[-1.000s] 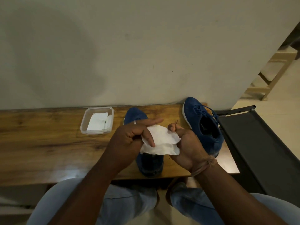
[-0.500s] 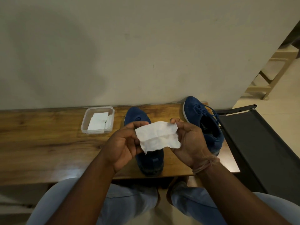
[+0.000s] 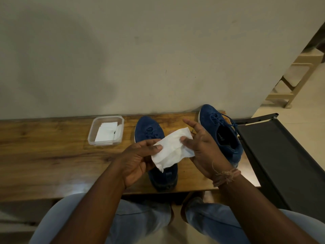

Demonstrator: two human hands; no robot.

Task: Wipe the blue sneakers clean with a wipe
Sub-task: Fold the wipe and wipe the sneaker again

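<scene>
- Since half a second earlier, the wipe (image 3: pixel 171 152) has swung from level to a slant, its far corner up by the right hand (image 3: pixel 202 148), whose fingers have opened out; the sneakers and tub have not shifted.
- At left on the wooden surface (image 3: pixel 44 155), one clear tub (image 3: pixel 106 130) sits open with folded white wipes inside; how many are in the stack cannot be told. It lies near the hands, likely so a fresh sheet is in reach.
- The left hand (image 3: pixel 139 159) pinches the wipe's near edge between thumb and fingers, apparently to steady it while it is spread.
- One wipe is in use, held in the air above the left sneaker (image 3: pixel 149 131), touching neither shoe.
- The right hand pins the wipe's far side under its thumb, the other fingers spread, seemingly laying the sheet across the palm for wiping.
- Two blue sneakers stand toe to the wall, apart from each other; the right sneaker (image 3: pixel 219 127) sits by the surface's end, laces loose.
- No wiping appears to have begun; the sheet is being readied.
</scene>
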